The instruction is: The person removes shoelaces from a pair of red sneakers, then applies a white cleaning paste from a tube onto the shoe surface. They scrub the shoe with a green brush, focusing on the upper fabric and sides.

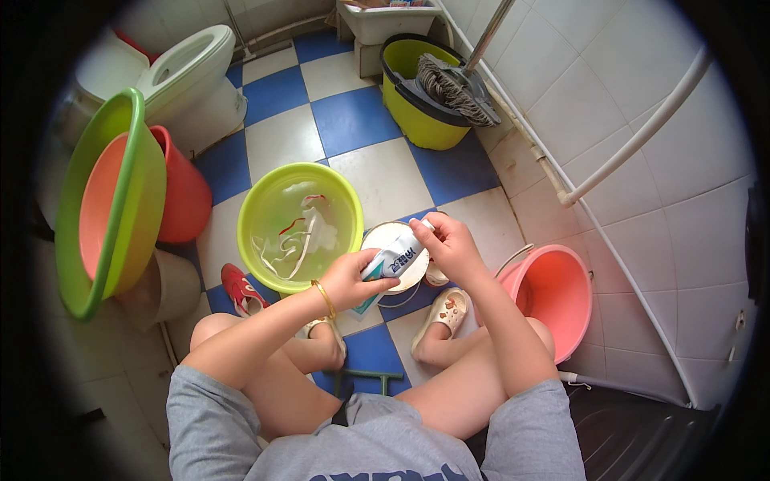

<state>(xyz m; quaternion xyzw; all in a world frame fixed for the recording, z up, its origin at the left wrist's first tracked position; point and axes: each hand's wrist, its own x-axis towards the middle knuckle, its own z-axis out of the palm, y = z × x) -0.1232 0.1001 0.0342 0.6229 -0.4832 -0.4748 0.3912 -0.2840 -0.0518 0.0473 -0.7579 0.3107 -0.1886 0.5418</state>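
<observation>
My left hand (352, 279) holds a white and teal toothpaste tube (398, 252) that bears writing. At the tube's upper right end, the fingers of my right hand (445, 240) pinch its white cap (426, 225). Beneath the tube is a round white bucket (385, 233), partly covered by my hands. Part of a teal and white box (364, 308) shows under my left hand. A lime-green basin (252, 198) of water stands to the left, with white shoelaces (308, 237) in it. Close to its lower edge is a red and white shoe (240, 291).
At left, a large green basin (141, 180) leans on edge around a pink basin (102, 204), beside a red bucket (183, 195). A pink bucket (562, 300) lies tilted at right. Farther off are a toilet (180, 84) and a mop (448, 90) in a yellow-green bucket (415, 123).
</observation>
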